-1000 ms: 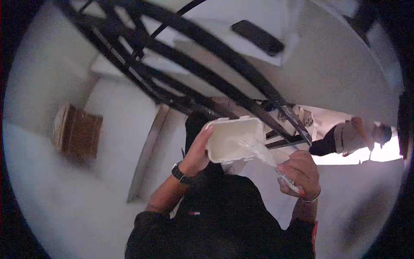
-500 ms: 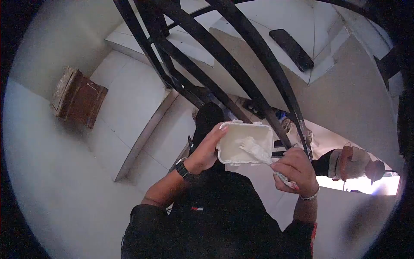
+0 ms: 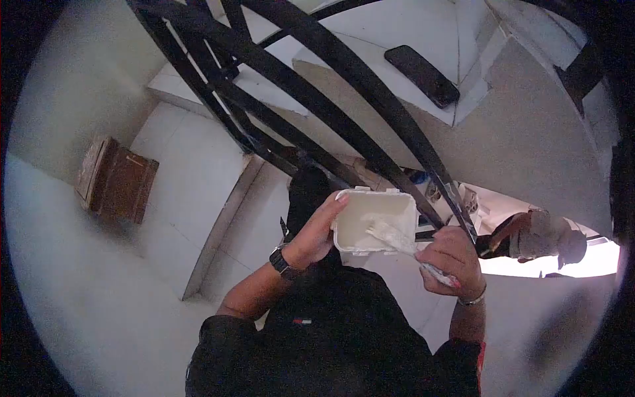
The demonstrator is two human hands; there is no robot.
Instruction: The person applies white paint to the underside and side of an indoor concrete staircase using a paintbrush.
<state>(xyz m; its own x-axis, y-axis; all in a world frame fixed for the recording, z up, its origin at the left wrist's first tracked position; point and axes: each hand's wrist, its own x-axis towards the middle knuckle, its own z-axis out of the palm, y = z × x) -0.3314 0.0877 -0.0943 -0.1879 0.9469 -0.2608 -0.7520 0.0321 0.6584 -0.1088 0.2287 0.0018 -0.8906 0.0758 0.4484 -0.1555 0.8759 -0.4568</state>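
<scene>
A white rectangular tub [image 3: 354, 217] with pale, paint-like stuff inside is held up in front of my chest. My left hand [image 3: 319, 231] grips its left side, the thumb over the rim. In my right hand [image 3: 452, 263], at the tub's right side, is the handle of a brush [image 3: 390, 235]. The brush's white-coated bristles are inside the tub. Black metal railing bars [image 3: 350, 112] run just beyond the tub and my right hand.
Tiled steps [image 3: 192, 155] descend on the left, with a brown wooden block [image 3: 122, 180] on them. A black phone [image 3: 423, 76] lies on a ledge beyond the railing. Another person [image 3: 539, 238] is at the lower level on the right.
The view has shifted, so the railing and phone appear further left and the wooden block lower. The brush remains in the tub, its head slightly lower. The other person has changed posture.
</scene>
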